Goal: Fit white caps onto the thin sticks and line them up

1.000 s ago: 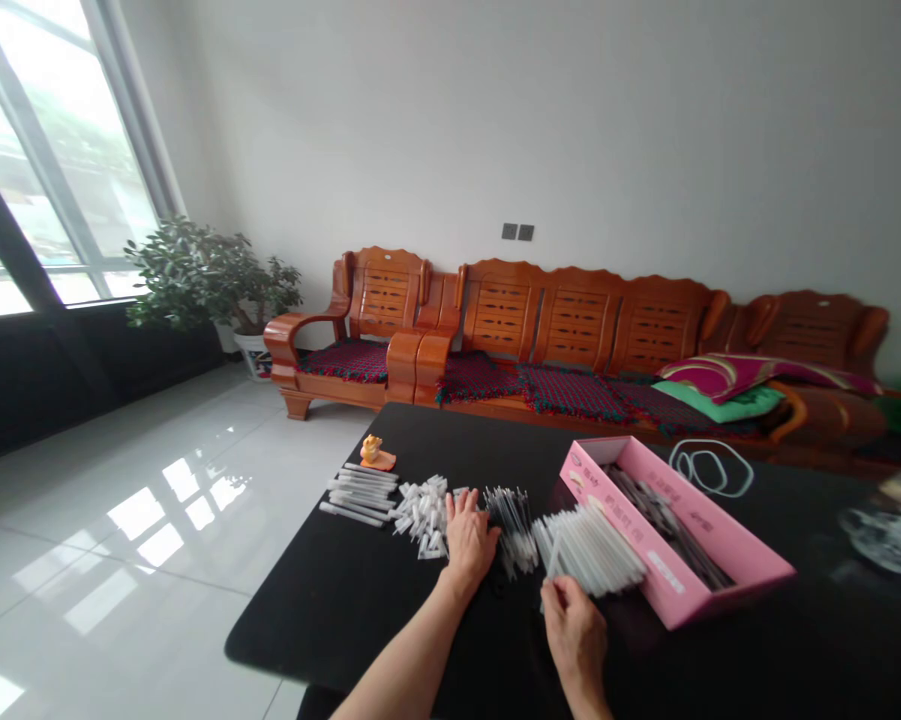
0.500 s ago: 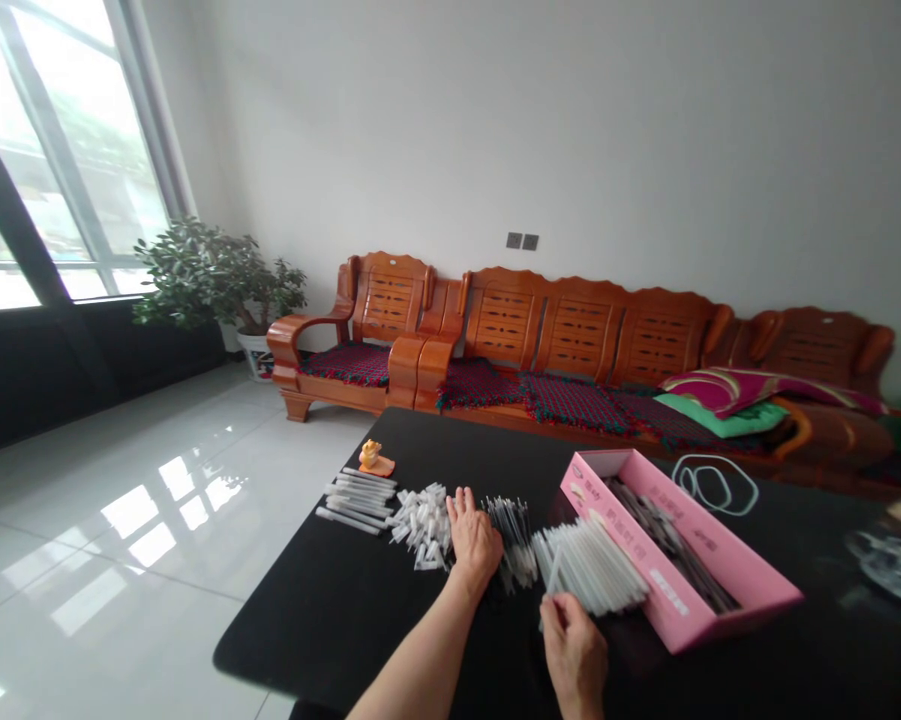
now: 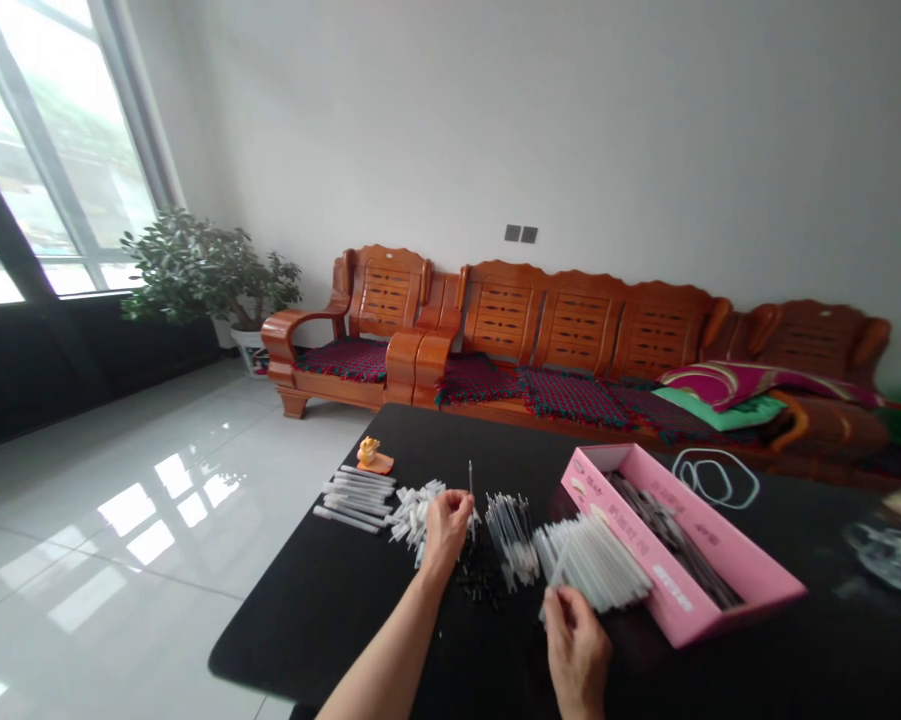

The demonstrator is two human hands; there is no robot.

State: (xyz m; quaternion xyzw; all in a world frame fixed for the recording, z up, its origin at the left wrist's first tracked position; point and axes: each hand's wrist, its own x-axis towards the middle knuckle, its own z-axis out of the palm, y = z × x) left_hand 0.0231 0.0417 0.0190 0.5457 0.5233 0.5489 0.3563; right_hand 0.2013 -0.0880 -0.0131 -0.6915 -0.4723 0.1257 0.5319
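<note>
Left hand [image 3: 447, 522] pinches a thin pen refill [image 3: 470, 478], tip sticking up toward 12 o'clock, with the white caps [image 3: 414, 510] at its 9 o'clock. Right hand [image 3: 576, 645] has fingers closed round one white tube [image 3: 554, 578] at the near edge of the tube pile [image 3: 598, 558], pink box [image 3: 727, 600] off at its 2 o'clock, all on the black table [image 3: 360, 610]

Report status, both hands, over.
Left hand pinches thin refill, upright. Right hand grips white barrel at barrel pile. Small black parts lie between hands.

Tiny black bits [image 3: 481, 582], blurry rt-edge item [image 3: 891, 545]
</note>
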